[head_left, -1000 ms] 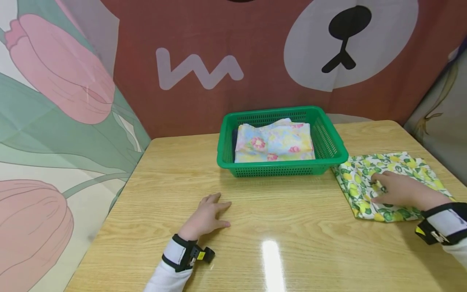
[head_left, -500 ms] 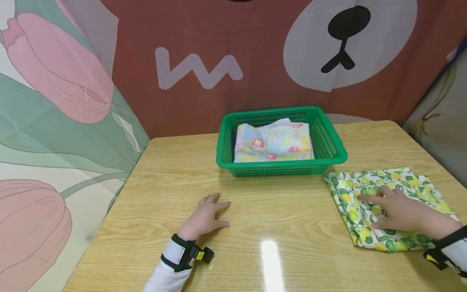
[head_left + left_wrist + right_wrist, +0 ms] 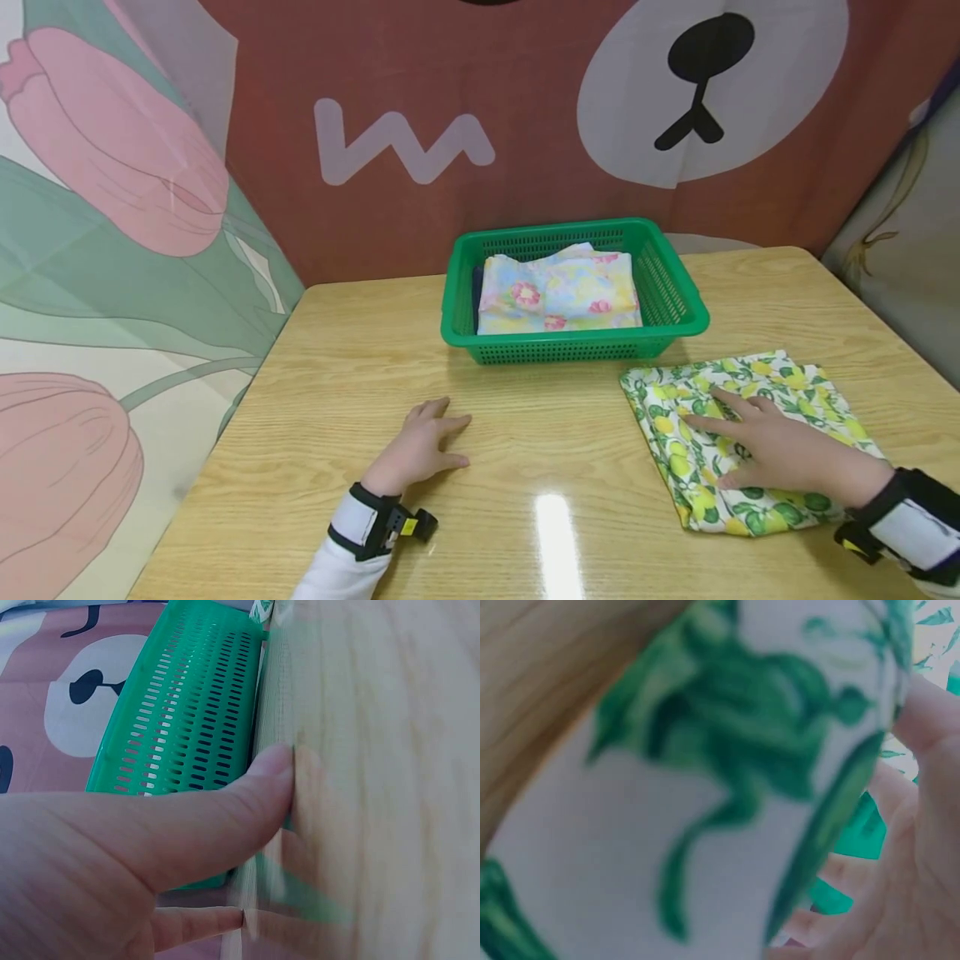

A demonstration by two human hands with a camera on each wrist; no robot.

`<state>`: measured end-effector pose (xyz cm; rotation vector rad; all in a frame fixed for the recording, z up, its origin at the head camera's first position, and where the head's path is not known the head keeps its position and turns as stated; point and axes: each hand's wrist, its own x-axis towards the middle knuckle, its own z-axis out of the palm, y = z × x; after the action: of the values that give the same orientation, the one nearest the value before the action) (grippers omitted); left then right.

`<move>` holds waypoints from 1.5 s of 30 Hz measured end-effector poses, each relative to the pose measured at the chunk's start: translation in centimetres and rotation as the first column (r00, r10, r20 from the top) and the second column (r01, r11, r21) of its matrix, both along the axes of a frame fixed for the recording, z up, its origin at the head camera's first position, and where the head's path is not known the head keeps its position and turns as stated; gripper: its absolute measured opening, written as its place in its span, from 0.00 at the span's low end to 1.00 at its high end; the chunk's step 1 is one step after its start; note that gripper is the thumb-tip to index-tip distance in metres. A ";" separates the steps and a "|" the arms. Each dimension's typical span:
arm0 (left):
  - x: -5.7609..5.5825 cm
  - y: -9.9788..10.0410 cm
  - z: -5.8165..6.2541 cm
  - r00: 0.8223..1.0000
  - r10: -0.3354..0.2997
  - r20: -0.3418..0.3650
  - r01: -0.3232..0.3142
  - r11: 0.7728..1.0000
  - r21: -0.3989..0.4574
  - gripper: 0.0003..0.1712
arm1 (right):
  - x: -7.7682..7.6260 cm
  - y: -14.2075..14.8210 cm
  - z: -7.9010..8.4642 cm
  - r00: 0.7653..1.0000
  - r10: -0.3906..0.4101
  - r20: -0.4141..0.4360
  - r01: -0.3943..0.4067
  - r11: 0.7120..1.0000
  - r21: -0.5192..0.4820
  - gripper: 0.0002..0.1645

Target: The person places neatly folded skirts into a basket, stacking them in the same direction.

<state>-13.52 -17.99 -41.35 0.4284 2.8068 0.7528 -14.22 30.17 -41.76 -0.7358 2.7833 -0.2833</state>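
A folded white cloth with yellow lemons and green leaves lies flat on the table's right side. Across its top rests my right hand, fingers spread and pointing left. The right wrist view shows the lemon-print cloth close up beside the right hand, its far fingertips partly hidden. My left hand rests on bare wood left of centre, fingers relaxed and apart, holding nothing. In the left wrist view, the left thumb touches the tabletop.
A green plastic basket stands at the table's back, against the brown bear-print backdrop. Inside it lies a folded pastel floral cloth, with something dark at its left edge. The wooden table ends near the tulip-print curtain.
My right hand has slid the lemon-print cloth towards me and to the left, out from beside the basket's right corner. The left hand has stayed in place.
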 end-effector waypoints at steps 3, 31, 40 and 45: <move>0.0 0.0 0.0 1.000 0.000 -0.001 0.000 1.000 -0.001 0.34 | 0.2 -1.6 0.2 1.000 0.015 -0.003 -0.015 1.000 0.001 0.51; 0.1 0.1 0.0 1.000 0.016 0.016 -0.016 1.000 0.003 0.34 | 0.8 -14.7 1.1 0.987 0.132 -0.092 -0.134 0.991 -0.012 0.50; 0.2 0.0 0.2 1.000 0.022 0.015 -0.022 1.000 0.010 0.33 | 0.7 -16.8 1.2 0.993 0.097 -0.066 -0.098 0.995 -0.013 0.50; 0.1 0.0 0.1 1.000 0.020 0.020 -0.020 1.000 0.003 0.34 | 0.4 -18.1 1.3 0.996 0.071 -0.050 -0.071 0.997 0.007 0.51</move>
<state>-13.40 -17.95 -41.23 0.3921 2.7958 0.7612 -13.84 12.08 -40.47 -0.8504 2.7960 -0.2478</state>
